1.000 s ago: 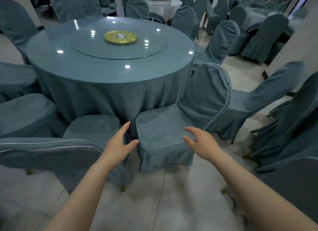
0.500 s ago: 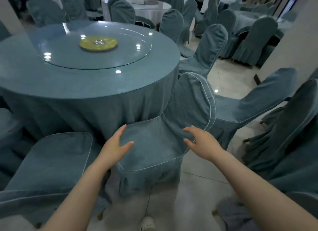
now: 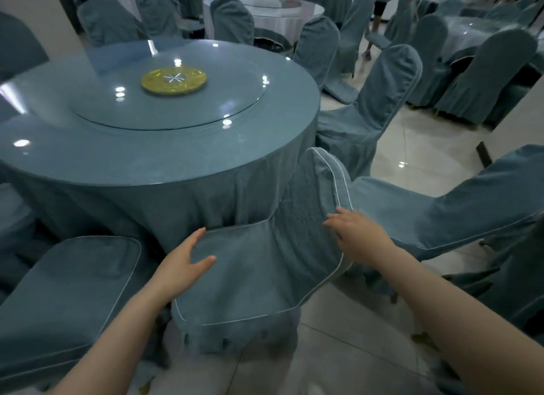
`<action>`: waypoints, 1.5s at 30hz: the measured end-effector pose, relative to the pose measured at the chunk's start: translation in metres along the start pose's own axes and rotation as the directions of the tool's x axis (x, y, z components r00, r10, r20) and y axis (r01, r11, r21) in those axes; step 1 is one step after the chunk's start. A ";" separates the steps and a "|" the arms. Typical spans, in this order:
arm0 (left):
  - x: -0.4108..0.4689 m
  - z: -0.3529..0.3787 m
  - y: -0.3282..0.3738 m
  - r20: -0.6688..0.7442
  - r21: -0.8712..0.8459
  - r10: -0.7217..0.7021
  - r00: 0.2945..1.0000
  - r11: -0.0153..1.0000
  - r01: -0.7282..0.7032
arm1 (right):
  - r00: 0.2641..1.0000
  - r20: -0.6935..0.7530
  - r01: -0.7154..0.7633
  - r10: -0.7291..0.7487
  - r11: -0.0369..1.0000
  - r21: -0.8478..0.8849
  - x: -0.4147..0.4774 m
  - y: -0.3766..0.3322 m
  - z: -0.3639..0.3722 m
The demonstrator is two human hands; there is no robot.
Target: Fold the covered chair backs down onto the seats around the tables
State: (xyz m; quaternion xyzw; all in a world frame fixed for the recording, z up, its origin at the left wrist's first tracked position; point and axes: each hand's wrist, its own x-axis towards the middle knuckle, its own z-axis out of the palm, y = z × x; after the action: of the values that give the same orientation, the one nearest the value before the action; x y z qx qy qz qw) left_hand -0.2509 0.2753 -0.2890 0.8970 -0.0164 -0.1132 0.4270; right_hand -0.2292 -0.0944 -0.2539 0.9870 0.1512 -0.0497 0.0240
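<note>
L hand (image 3: 184,265) is open: fingers straight and together, thumb splayed to the R. It sits along the L edge of the chair seat (image 3: 253,280), w/ fingertips at the seat's far-L corner by the white piping and thumb over the cushion. Looks like it's resting on the cover, but can't tell for sure.

R hand (image 3: 357,233) is open too, fingers stretched fwd, gripping nothing. Its fingertips are at the lower R edge of the chair back (image 3: 312,191), right by the piping; can't tell if they touch the fabric or are just off it.

Chair back is upright, not folded, rising just beyond my R fingertips and well R of my L fingers. Its far side is against the drape of the round table (image 3: 147,162). The seat lies btwn my two hands.

Another covered chair (image 3: 73,291) lies flat just L of my L forearm. A third one (image 3: 441,209) is just past my R hand, tilted away to the R. Glass turntable (image 3: 206,112) w/ gold hub (image 3: 173,81) is well beyond my L fingertips.
</note>
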 end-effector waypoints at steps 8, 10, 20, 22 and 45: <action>0.010 0.072 0.051 -0.054 0.012 -0.116 0.992 0.993 0.117 | 0.936 0.107 0.349 -0.334 0.917 -0.191 0.032 0.089 0.007; 0.015 0.091 0.063 -0.058 0.014 -0.138 0.989 0.990 0.139 | 0.909 0.105 0.417 -0.403 0.883 -0.217 0.044 0.104 0.008; -0.016 0.132 0.087 -0.080 0.026 -0.261 0.962 0.964 0.264 | 0.731 0.096 0.647 -0.676 0.643 -0.410 0.107 0.125 -0.008; -0.024 0.132 0.087 -0.106 0.037 -0.264 0.959 0.962 0.269 | 0.702 0.117 0.674 -0.702 0.602 -0.429 0.109 0.121 -0.010; -0.154 0.141 0.055 -0.147 -0.053 -0.276 0.950 0.961 0.271 | 0.773 -0.029 0.618 -0.633 0.763 -0.188 -0.088 -0.068 0.017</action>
State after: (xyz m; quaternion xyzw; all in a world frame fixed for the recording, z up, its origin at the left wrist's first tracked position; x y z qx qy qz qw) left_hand -0.4279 0.1518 -0.3034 0.8897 0.1428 -0.1024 0.4215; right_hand -0.3348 -0.0573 -0.2640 0.8754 0.4764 0.0030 0.0822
